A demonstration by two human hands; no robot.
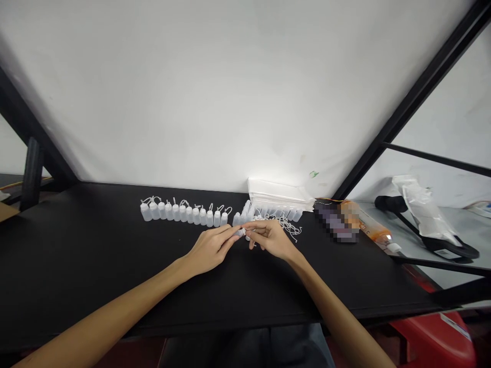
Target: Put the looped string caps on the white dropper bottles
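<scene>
A small translucent white plastic bottle (238,233) lies tilted between the thumb and fingers of my left hand (210,248). My right hand (268,237) pinches at the white cap (243,232) on its end, and fingers partly hide the cap. Just beyond my hands, several bottles without visible straps (245,208) stand close together. A loose pile of thin white cap straps (289,226) lies right behind my right hand. To the left runs a row of small capped bottles (183,213), upright, with thin white straps sticking up from their caps.
A stack of flat white sheets or bags (280,193) lies against the wall. Right of it are a blurred purple item (335,222) and an orange-labelled plastic bottle (370,227). Black frame bars (406,84) rise on both sides. A red stool (433,340) stands below right.
</scene>
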